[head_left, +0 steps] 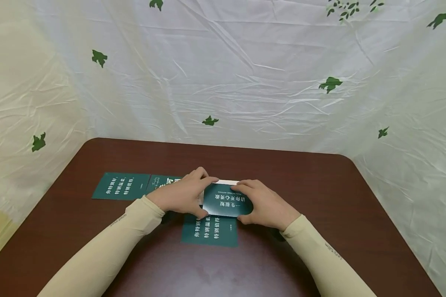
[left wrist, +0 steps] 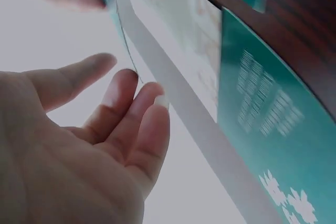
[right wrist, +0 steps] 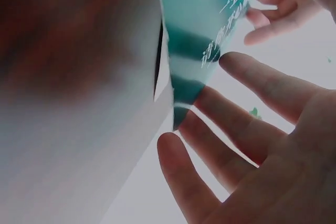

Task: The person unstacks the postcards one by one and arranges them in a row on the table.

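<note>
Between the two hands, a dark green card (head_left: 224, 202) with white Chinese characters is held just above the table. My right hand (head_left: 265, 205) grips its right end, fingertips at the far edge and thumb by the near edge. At the left end my left hand (head_left: 183, 193) holds it, thumb near the close corner and fingers toward the far side. The left wrist view shows the fingertips (left wrist: 149, 95) at the card's thin edge. A white strip shows behind the card. Beneath it, partly covered, lies another green card (head_left: 209, 232).
On the brown table (head_left: 282, 165), a green card with white text (head_left: 120, 186) lies at the left. Beside it a further green card (head_left: 160, 181) is partly hidden by the left hand. White sheeting (head_left: 223, 74) with green leaf prints surrounds the table's back and sides.
</note>
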`<state>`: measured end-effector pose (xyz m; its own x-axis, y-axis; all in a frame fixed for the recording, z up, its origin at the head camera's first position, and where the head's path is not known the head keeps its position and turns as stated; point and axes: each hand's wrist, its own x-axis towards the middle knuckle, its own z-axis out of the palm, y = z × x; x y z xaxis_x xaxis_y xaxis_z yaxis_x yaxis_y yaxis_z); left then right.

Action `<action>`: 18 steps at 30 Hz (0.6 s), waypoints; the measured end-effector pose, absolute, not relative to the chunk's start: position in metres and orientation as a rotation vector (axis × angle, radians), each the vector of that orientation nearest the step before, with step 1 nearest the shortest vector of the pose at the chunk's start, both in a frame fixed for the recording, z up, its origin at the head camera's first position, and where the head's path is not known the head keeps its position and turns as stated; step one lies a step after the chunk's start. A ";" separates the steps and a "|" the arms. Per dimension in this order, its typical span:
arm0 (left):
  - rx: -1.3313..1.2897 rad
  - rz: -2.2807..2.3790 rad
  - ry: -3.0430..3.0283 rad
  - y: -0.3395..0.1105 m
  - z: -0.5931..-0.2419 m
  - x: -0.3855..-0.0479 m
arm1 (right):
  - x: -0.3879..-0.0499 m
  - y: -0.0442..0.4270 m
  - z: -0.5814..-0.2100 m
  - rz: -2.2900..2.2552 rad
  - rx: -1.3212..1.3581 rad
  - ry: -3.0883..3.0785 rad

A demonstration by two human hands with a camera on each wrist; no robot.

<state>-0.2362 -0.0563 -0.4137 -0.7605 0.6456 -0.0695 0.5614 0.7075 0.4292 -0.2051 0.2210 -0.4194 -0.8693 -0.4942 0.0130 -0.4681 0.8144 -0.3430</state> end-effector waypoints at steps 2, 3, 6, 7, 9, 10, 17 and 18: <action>0.967 0.576 2.701 -0.045 -0.412 -0.244 | -0.211 0.232 -0.416 -0.545 -0.757 2.918; 0.966 0.578 2.701 -0.038 -0.412 -0.248 | -0.214 0.238 -0.414 -0.561 -0.744 2.916; 0.965 0.581 2.694 -0.020 -0.412 -0.259 | -0.223 0.257 -0.411 -0.597 -0.716 2.901; 0.962 0.579 2.690 -0.014 -0.412 -0.262 | -0.226 0.263 -0.410 -0.607 -0.703 2.888; 0.956 0.579 2.679 -0.003 -0.413 -0.266 | -0.231 0.272 -0.410 -0.616 -0.682 2.864; 0.954 0.575 2.674 0.002 -0.414 -0.267 | -0.233 0.276 -0.410 -0.616 -0.679 2.854; 0.963 0.497 2.670 0.035 -0.420 -0.274 | -0.238 0.299 -0.410 -0.595 -0.590 2.807; 0.962 0.483 2.670 0.039 -0.420 -0.274 | -0.239 0.302 -0.410 -0.593 -0.577 2.797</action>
